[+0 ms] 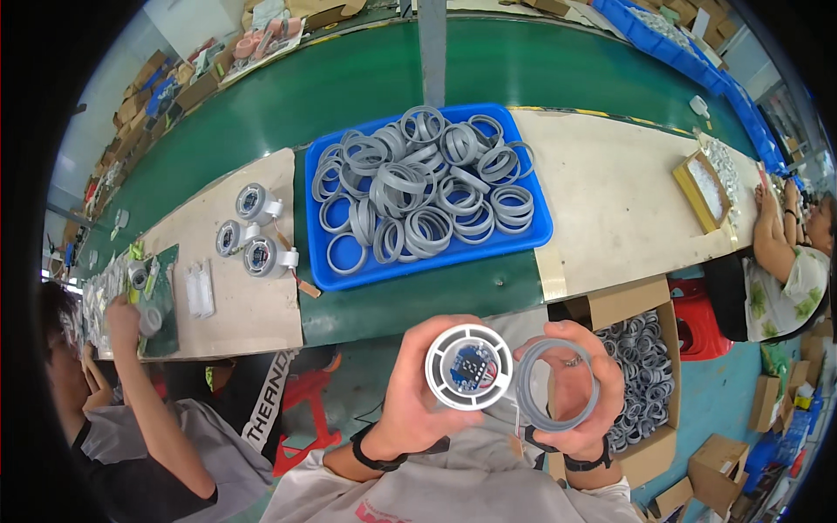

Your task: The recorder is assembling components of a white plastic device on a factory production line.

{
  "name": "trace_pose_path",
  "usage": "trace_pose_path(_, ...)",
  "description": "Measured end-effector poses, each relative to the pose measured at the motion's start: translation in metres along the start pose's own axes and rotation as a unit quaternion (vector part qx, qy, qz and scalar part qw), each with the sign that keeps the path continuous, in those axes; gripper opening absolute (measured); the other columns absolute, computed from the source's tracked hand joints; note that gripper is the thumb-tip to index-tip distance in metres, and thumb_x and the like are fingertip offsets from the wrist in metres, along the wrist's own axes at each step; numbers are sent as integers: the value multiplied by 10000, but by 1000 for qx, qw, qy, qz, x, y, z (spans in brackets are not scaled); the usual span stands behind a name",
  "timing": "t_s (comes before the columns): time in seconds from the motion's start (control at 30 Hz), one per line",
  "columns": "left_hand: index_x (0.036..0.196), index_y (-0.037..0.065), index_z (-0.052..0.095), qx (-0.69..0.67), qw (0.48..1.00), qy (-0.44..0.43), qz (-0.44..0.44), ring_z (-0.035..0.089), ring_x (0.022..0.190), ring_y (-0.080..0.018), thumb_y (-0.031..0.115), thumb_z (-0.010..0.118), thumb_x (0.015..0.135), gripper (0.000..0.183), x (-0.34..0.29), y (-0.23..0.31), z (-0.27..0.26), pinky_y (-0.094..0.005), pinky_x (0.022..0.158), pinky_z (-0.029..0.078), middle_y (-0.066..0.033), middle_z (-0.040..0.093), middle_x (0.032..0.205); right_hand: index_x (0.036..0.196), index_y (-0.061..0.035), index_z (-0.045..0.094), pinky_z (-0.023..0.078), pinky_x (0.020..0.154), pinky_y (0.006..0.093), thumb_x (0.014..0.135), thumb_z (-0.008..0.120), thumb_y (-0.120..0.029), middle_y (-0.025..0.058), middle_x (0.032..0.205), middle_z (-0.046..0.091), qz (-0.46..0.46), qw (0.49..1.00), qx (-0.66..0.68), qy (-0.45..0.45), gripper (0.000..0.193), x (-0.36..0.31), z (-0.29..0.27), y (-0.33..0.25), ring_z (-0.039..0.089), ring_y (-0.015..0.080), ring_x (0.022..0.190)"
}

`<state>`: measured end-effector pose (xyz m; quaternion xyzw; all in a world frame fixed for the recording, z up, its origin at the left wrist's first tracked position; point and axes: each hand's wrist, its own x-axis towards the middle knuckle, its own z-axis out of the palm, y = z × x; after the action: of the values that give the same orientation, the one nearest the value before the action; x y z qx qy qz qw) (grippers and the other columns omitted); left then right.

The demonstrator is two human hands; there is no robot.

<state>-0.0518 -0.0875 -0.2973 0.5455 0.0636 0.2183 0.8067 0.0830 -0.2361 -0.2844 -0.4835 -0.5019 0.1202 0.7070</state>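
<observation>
My left hand (pixel 403 392) is closed around a round white housing (pixel 469 366). Its spoked rim faces up, and a blue circuit board with red wires shows inside. Just to the right, my right hand (pixel 603 403) grips a grey ring (pixel 526 394) by its sides, tilted so that its hole faces me. The ring and the housing are close together, with the ring not fitted around it. Beyond both hands, a blue tray (pixel 521 253) on the table holds a heap of similar grey rings (pixel 401 187).
Several white housings with circuit boards (pixel 261 257) stand left of the tray. A cardboard box of grey parts (pixel 632 375) is on the floor at my right. One co-worker (pixel 161 427) sits at left, another (pixel 789 270) at right, near a small yellow box (pixel 702 192).
</observation>
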Motion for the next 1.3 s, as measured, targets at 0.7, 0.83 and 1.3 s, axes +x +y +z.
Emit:
trace_pose_path(0.7,1374,24,331,125,987,4,99,486,1214,-337,67,809,696,831,12,-12,0,-413,989,436,-249,423,1328,1259,-126,566,551,848,391,662,864,-172,342,1295,511,43,993,-107,22,669,2,11,-13,623,438,1090)
trace_pose_path(0.83,1310,9,428,500,845,15,190,511,1144,-406,48,811,618,792,9,-4,16,-442,866,508,-260,433,1290,1183,-134,630,567,767,385,660,833,-151,266,1307,532,67,939,-329,-69,561,7,21,-24,631,409,1048)
trace_pose_path(1.3,1049,1,613,550,773,-137,286,556,1116,-305,284,815,586,579,31,-13,22,-474,937,349,-155,612,1119,1199,66,515,488,843,318,877,532,-263,162,1133,600,274,960,-12,-55,461,13,-6,20,606,209,964)
